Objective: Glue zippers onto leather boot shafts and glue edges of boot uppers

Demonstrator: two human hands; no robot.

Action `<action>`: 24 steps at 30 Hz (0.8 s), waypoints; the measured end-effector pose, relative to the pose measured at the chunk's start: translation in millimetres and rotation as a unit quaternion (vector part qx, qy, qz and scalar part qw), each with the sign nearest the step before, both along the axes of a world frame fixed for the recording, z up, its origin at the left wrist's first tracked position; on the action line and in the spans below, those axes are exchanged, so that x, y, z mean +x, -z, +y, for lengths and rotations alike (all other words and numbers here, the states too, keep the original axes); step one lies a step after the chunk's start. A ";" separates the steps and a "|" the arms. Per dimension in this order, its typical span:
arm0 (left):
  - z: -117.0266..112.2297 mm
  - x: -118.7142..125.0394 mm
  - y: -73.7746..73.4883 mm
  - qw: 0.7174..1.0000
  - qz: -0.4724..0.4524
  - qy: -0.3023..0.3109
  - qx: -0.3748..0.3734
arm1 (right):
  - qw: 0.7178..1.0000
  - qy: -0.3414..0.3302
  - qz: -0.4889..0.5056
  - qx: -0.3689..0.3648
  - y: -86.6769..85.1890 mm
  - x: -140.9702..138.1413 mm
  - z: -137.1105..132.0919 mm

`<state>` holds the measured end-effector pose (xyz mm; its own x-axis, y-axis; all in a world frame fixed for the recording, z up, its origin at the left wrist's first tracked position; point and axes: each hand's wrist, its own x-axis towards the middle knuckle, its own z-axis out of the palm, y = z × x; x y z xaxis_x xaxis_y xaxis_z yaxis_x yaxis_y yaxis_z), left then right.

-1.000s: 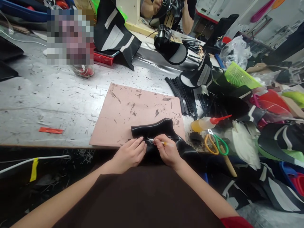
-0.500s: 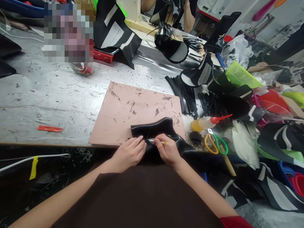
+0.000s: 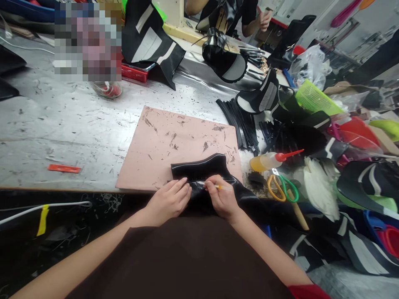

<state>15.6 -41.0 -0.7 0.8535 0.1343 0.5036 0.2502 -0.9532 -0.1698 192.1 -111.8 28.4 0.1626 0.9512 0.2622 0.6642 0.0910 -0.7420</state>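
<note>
A glossy black leather piece lies folded over the front edge of the pink cutting board. Its right part hangs down toward my lap. My left hand lies on the leather with fingers stretched out flat, thumb hidden. Pinched between the thumb and fingers of my right hand is a slim pen with a clear and yellow barrel. Its tip points left at the leather, close to a pale streak near my left fingertips.
To the right stand a glue bottle with a red nozzle, scissors and black strips. Black boot parts and a green basket crowd behind. An orange strip lies left. Across the table is another person's hand.
My right hand and the pen have shifted slightly right along the leather. My left hand stays put. Across the table, the other person's hand has risen to the right, holding something small.
</note>
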 end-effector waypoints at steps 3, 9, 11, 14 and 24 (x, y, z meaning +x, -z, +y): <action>0.0 0.2 -0.3 1.000 -0.001 0.000 -0.005 | 1.000 0.017 0.008 0.009 2.0 0.9 -0.8; 0.1 0.5 0.5 1.000 0.000 0.003 -0.009 | 1.000 0.002 -0.006 0.018 1.4 0.5 1.1; 0.1 0.2 0.9 1.000 0.003 0.004 -0.008 | 1.000 0.001 -0.014 0.017 0.3 0.4 1.5; 0.3 0.0 0.5 1.000 0.008 0.004 -0.008 | 1.000 0.002 -0.013 0.018 -0.7 0.6 1.4; 0.8 1.0 -1.9 1.000 0.000 0.007 -0.012 | 0.999 -0.007 -0.031 0.017 -0.6 1.7 1.2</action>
